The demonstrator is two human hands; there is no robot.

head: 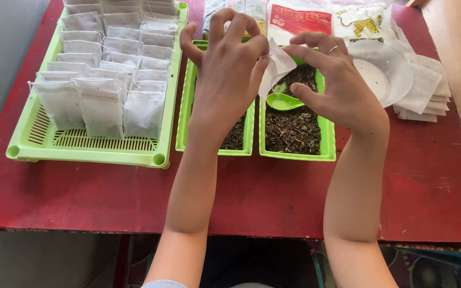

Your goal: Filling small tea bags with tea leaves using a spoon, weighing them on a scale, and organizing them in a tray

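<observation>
Currently, both hands were clamped on one small white filter bag [276,68], held above the right green tray [324,140] of loose dried tea leaves [293,128]. The left hand [228,74] pinched the bag's left edge with fingers curled, and the right hand [331,80] gripped its right edge between thumb and forefinger. To do this step well, the mouth of the bag had, in my judgement, to be pulled apart evenly and kept over the tray, so that stray leaves dropped back into it. The bag lay between the hands, at 3 o'clock from the left hand and 9 o'clock from the right. A green scoop [285,101] rested in the leaves at 6 o'clock from the bag. Filled bags [102,106] stood in the perforated tray [33,144] at 9 o'clock on the red desk [273,192].
</observation>
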